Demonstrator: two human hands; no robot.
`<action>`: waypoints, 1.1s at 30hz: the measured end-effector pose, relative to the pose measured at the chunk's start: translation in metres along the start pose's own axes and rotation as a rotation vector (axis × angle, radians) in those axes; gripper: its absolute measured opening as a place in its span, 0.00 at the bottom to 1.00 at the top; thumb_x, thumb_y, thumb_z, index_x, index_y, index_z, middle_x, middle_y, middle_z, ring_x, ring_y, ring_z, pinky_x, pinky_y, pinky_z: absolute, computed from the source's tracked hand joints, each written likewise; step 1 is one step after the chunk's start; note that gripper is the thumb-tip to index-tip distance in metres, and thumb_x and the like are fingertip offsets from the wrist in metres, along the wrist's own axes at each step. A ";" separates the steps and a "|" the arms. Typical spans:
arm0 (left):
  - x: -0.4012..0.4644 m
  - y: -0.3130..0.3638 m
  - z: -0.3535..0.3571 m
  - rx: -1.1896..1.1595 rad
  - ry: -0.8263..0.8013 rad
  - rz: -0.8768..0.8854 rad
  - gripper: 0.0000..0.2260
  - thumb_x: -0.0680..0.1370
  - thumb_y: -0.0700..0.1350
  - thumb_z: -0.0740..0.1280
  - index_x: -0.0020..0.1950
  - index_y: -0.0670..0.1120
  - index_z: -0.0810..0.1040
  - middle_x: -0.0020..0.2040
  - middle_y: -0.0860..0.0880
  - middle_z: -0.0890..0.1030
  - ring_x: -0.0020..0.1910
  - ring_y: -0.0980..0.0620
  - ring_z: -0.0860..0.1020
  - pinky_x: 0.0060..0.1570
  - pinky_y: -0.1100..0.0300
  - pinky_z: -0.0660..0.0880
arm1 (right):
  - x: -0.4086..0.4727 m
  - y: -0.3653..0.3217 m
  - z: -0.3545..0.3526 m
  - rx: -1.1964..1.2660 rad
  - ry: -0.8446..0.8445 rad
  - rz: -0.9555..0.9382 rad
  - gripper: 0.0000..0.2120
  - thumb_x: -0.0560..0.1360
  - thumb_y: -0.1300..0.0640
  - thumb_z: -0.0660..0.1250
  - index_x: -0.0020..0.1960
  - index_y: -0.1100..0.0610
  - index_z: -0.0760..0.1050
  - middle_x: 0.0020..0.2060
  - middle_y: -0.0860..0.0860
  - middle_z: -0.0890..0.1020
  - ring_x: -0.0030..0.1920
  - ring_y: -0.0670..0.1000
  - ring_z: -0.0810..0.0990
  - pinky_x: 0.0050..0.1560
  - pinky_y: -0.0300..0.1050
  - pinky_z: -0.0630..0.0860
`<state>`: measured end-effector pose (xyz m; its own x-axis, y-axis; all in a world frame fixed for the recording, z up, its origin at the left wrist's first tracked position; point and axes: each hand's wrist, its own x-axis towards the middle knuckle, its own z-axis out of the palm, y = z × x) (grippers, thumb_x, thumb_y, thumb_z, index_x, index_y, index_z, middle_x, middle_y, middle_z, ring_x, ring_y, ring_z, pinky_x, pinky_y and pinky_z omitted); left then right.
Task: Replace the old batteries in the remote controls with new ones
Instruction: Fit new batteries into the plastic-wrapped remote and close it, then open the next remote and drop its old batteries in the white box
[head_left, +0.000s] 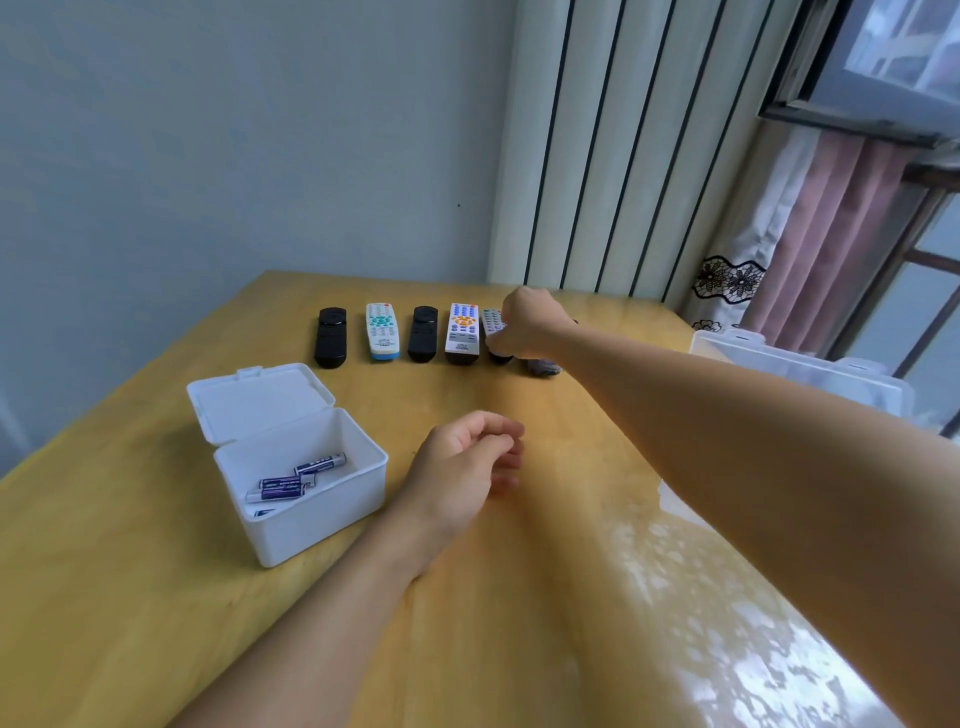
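Several remote controls lie in a row at the far side of the wooden table (467, 623): a black one (330, 336), a white one with teal buttons (382, 331), another black one (423, 333), and a white one with orange buttons (462, 332). My right hand (524, 323) reaches over the row and curls round a grey remote (492, 318), hiding most of it. A dark remote (543, 368) pokes out under my wrist. My left hand (462, 467) hovers above mid-table, fingers loosely curled, holding nothing. Purple batteries (291, 480) lie in an open white box (291, 457).
A clear plastic box (795, 369) sits at the table's right edge. A wall and a ribbed panel stand behind the table, with a curtain and a window at right. Sunlight glares on the near right tabletop.
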<state>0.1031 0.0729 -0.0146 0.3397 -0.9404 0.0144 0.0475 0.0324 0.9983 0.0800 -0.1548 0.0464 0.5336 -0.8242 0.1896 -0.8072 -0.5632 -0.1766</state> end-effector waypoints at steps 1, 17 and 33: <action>0.000 -0.001 -0.001 0.007 -0.003 -0.002 0.11 0.82 0.37 0.61 0.51 0.44 0.84 0.44 0.47 0.84 0.46 0.53 0.82 0.52 0.52 0.81 | 0.003 -0.005 0.005 0.000 0.002 0.031 0.10 0.74 0.55 0.73 0.49 0.60 0.75 0.41 0.53 0.80 0.36 0.50 0.76 0.29 0.41 0.72; -0.002 0.004 -0.001 -0.006 -0.010 -0.016 0.17 0.78 0.31 0.56 0.52 0.43 0.83 0.44 0.47 0.82 0.45 0.52 0.81 0.47 0.57 0.80 | 0.006 -0.022 0.008 0.271 0.107 0.282 0.10 0.77 0.63 0.71 0.40 0.60 0.73 0.39 0.57 0.85 0.30 0.52 0.85 0.28 0.40 0.81; -0.037 0.042 -0.016 -0.462 -0.638 -0.382 0.27 0.79 0.59 0.61 0.66 0.39 0.80 0.57 0.35 0.82 0.40 0.45 0.84 0.32 0.58 0.81 | -0.207 0.017 -0.060 1.213 -0.368 0.135 0.14 0.80 0.49 0.68 0.39 0.57 0.80 0.28 0.53 0.73 0.26 0.48 0.70 0.25 0.38 0.58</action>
<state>0.1072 0.1142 0.0257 -0.3610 -0.9204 -0.1500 0.4734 -0.3194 0.8209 -0.0591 0.0100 0.0619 0.6608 -0.7369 -0.1428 -0.2171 -0.0055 -0.9761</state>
